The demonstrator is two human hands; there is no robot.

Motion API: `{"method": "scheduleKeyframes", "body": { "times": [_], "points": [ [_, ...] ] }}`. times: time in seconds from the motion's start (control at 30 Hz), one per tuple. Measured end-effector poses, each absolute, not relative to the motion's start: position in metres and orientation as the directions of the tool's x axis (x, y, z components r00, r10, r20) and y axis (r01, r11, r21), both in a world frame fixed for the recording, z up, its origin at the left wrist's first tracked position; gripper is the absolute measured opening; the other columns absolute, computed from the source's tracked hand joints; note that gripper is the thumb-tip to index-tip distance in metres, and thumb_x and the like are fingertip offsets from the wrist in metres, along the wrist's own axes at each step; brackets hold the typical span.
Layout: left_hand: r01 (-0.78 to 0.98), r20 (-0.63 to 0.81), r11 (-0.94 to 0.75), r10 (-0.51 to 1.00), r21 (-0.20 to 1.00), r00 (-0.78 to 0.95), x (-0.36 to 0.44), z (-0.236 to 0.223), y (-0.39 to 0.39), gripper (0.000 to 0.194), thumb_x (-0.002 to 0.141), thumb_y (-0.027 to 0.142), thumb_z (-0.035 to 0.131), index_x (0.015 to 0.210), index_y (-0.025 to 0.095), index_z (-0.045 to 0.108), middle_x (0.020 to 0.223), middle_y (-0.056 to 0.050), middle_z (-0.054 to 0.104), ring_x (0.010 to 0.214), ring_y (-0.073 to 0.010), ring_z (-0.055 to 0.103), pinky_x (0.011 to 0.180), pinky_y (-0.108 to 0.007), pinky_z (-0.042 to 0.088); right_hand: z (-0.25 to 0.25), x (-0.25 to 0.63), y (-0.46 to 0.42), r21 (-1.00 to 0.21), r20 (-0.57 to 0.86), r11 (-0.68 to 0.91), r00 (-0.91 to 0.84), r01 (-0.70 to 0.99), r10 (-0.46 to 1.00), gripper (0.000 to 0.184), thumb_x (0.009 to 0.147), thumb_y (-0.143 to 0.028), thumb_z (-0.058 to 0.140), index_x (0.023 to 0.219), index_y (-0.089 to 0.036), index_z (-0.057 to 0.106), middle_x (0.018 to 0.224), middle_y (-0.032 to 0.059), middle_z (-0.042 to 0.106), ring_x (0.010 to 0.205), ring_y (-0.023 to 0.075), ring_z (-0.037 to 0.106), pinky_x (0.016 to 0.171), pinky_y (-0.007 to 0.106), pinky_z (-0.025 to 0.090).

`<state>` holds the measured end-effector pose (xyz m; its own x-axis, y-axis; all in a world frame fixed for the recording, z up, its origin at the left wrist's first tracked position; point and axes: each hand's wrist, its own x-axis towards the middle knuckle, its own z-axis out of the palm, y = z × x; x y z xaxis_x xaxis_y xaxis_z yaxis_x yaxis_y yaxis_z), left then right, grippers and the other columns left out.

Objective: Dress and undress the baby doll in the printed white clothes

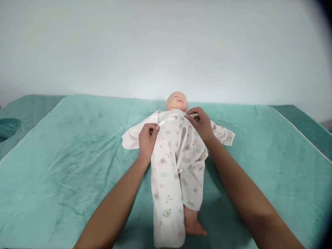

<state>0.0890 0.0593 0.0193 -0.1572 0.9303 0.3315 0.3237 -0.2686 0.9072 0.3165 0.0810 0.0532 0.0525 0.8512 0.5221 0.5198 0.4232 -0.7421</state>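
Observation:
A baby doll [177, 101] lies on its back, dressed in a white baby romper [166, 173] printed with small animals and leaves. One bare foot [194, 224] of the doll sticks out below the right leg of the garment; the other is covered by cloth. My left hand [149, 138] pinches the romper's edge at the left side of the chest. Close to the doll's neck, my right hand [199, 122] pinches the cloth at the upper right of the chest. The romper's sleeves [133, 136] spread out to both sides, the left one plain white outside.
A teal plush cover [77, 155] lies under the doll, with light-edged borders left and right. Darker teal cloth [303, 121] shows beyond it at both sides. Behind stands a pale wall [166, 45]. A dark teal folded piece [9, 128] sits at the far left.

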Motion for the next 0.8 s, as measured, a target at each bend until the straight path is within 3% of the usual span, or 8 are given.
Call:
{"method": "scheduleKeyframes", "body": {
  "times": [0.07,0.13,0.27,0.33,0.37,0.53,0.7,0.8],
  "points": [
    [0.342,0.307,-0.237,0.937,0.909,-0.166,0.089,0.019,0.059,0.013,0.087,0.033,0.060,0.085,0.021,0.060,0.088,-0.002,0.067,0.081,-0.0160,0.061,0.076,-0.030,0.047,0.053,0.316,0.044,-0.719,0.608,0.497,0.093,0.486,0.789,0.011,0.093,-0.034,0.053,0.094,-0.023,0.055,0.105,0.0063,0.061,0.094,0.0205,0.058,0.081,0.035,0.047],
    [0.329,0.290,-0.225,0.943,0.917,-0.163,0.089,0.020,0.059,0.012,0.087,0.033,0.059,0.086,0.021,0.061,0.086,-0.001,0.066,0.080,-0.0161,0.060,0.076,-0.029,0.047,0.050,0.317,-0.006,-0.705,0.616,0.499,0.088,0.504,0.783,0.012,0.095,-0.031,0.051,0.086,-0.023,0.054,0.094,0.0052,0.059,0.089,0.0204,0.057,0.082,0.037,0.047],
    [0.285,0.291,-0.239,0.944,0.928,-0.158,0.089,0.025,0.057,0.019,0.089,0.036,0.055,0.088,0.019,0.065,0.086,-0.002,0.066,0.082,-0.0171,0.059,0.078,-0.029,0.046,0.030,0.317,-0.116,-0.760,0.458,0.410,-0.033,0.504,0.888,0.010,0.094,-0.022,0.054,0.084,-0.024,0.052,0.080,0.0019,0.055,0.075,0.0179,0.055,0.069,0.033,0.047],
    [0.265,0.296,-0.250,0.943,0.931,-0.152,0.088,0.027,0.055,0.021,0.089,0.035,0.053,0.088,0.019,0.065,0.087,-0.003,0.067,0.085,-0.0175,0.059,0.080,-0.029,0.046,0.020,0.314,-0.156,-0.787,0.361,0.364,-0.106,0.497,0.926,0.007,0.092,-0.018,0.055,0.097,-0.024,0.055,0.092,0.0044,0.059,0.084,0.0191,0.059,0.073,0.034,0.050],
    [0.254,0.295,-0.252,0.944,0.934,-0.147,0.087,0.028,0.055,0.021,0.089,0.035,0.052,0.088,0.018,0.066,0.088,-0.003,0.067,0.086,-0.0176,0.059,0.082,-0.029,0.046,0.017,0.311,-0.169,-0.795,0.325,0.341,-0.122,0.502,0.938,0.015,0.091,-0.017,0.056,0.104,-0.024,0.056,0.100,0.0060,0.060,0.091,0.0200,0.059,0.077,0.035,0.051],
    [0.237,0.292,-0.260,0.950,0.936,-0.113,0.083,0.023,0.055,0.020,0.088,0.035,0.053,0.090,0.019,0.065,0.091,-0.003,0.067,0.088,-0.0174,0.059,0.083,-0.029,0.046,0.015,0.291,-0.185,-0.766,0.293,0.320,-0.140,0.558,0.946,0.036,0.085,-0.015,0.064,0.118,-0.024,0.055,0.117,0.0088,0.059,0.106,0.0226,0.059,0.089,0.039,0.052],
    [0.237,0.279,-0.265,0.960,0.935,-0.027,0.080,0.016,0.057,0.019,0.089,0.036,0.052,0.089,0.020,0.061,0.089,-0.002,0.064,0.085,-0.0164,0.057,0.082,-0.028,0.044,0.008,0.275,-0.188,-0.660,0.410,0.369,-0.099,0.655,0.907,0.018,0.091,-0.012,0.055,0.104,-0.024,0.060,0.103,0.0067,0.064,0.091,0.0203,0.061,0.077,0.034,0.051],
    [0.253,0.282,-0.268,0.959,0.930,-0.021,0.080,0.016,0.057,0.020,0.090,0.038,0.051,0.089,0.020,0.060,0.087,-0.001,0.061,0.083,-0.0159,0.055,0.080,-0.028,0.043,0.010,0.277,-0.200,-0.758,0.396,0.323,0.007,0.567,0.918,0.010,0.091,-0.015,0.053,0.095,-0.023,0.057,0.096,0.0051,0.064,0.085,0.0189,0.062,0.074,0.032,0.050]
  ]
}}
